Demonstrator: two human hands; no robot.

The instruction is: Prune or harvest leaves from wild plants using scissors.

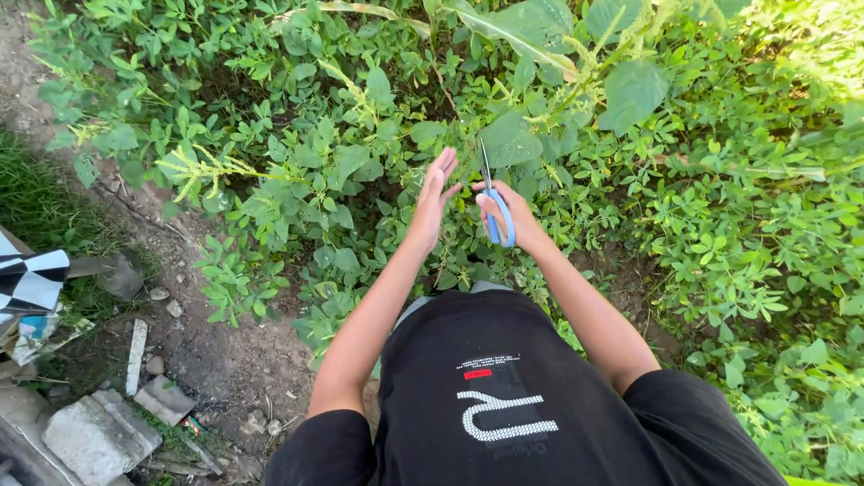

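Your right hand (pixel 506 214) is gripping blue-handled scissors (pixel 494 205) above the leafy plants (pixel 360 162); beside the scissors, your left hand (pixel 434 196) is spreading its fingers.

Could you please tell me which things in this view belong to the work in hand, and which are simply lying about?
In hand:
- scissors with blue handles, gripped in the right hand
- left hand, open, fingers spread beside the blades
- leafy green plants that both hands reach into

Lying about:
- concrete blocks
- small stones
- black-and-white chequered object
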